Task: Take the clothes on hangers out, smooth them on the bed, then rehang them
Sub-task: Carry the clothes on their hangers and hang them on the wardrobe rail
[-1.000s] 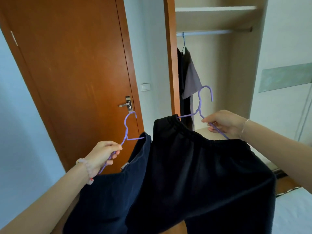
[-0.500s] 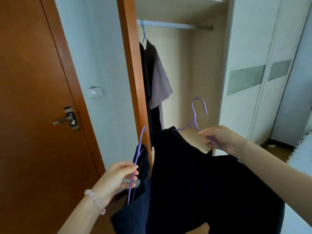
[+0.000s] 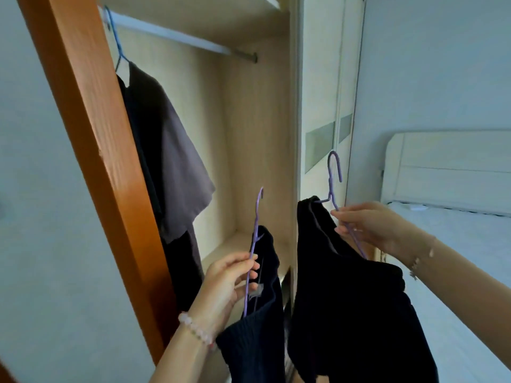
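While two dark garments hang in mid-air before the open wardrobe, each rides its own wire hanger: the left dark garment droops from the left purple hanger, the right dark garment from the right purple hanger. The left grip pinches its hanger's wire below the hook, fingers curled round it, while the right grip pinches the sloping arm of the other, just above the cloth. Both hooks point up, well below the rail. Behind them a grey shirt hangs from a blue hanger on that rail, beside the orange frame. A bead bracelet circles the left wrist, a thin chain the right. Off to the right lies the bed with its pale headboard
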`<act>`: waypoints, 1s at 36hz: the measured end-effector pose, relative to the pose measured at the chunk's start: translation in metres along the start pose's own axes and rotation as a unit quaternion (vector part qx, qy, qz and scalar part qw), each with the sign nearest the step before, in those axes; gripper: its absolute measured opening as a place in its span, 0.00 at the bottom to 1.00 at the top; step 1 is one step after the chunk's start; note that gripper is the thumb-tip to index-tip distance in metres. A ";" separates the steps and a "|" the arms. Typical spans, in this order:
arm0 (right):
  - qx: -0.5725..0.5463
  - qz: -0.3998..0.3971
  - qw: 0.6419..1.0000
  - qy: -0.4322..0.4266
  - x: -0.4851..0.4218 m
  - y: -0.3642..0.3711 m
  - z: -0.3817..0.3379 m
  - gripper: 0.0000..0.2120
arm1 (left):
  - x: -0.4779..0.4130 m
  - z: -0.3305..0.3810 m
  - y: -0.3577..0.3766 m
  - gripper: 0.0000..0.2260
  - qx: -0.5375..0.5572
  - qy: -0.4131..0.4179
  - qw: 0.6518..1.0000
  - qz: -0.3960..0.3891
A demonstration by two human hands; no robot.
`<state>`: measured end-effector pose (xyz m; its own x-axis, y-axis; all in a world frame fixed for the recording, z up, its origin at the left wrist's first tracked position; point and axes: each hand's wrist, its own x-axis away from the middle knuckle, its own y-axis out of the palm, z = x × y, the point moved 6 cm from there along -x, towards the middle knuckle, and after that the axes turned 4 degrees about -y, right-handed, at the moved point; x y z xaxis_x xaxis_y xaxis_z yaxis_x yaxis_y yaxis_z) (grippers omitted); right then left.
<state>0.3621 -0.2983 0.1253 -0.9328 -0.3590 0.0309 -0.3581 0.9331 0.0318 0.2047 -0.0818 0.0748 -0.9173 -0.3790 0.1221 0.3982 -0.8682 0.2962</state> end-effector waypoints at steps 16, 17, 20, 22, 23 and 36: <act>0.014 -0.100 0.994 -0.047 -0.171 0.041 -0.032 0.08 | -0.143 0.053 0.023 0.08 0.040 0.095 0.994 0.033; 0.012 -0.121 0.992 -0.046 -0.187 0.046 -0.034 0.08 | -0.154 0.055 0.021 0.08 0.036 0.099 0.993 0.046; -0.026 -0.197 0.979 -0.040 -0.236 0.057 -0.048 0.06 | -0.187 0.070 0.019 0.08 0.021 0.112 0.990 0.082; -0.049 -0.239 0.969 -0.041 -0.266 0.063 -0.067 0.07 | -0.209 0.087 0.023 0.09 0.015 0.122 0.988 0.098; -0.069 -0.254 0.964 -0.044 -0.279 0.065 -0.078 0.07 | -0.219 0.097 0.027 0.09 0.014 0.126 0.986 0.107; -0.191 -0.411 0.890 -0.059 -0.391 0.147 -0.189 0.07 | -0.291 0.265 0.018 0.13 0.017 0.193 0.958 0.213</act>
<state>0.6813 -0.0241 0.3065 -0.3687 -0.8914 -0.2636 -0.9020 0.2745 0.3331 0.4768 0.0979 0.2958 -0.5984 -0.7924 -0.1187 0.7296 -0.6001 0.3280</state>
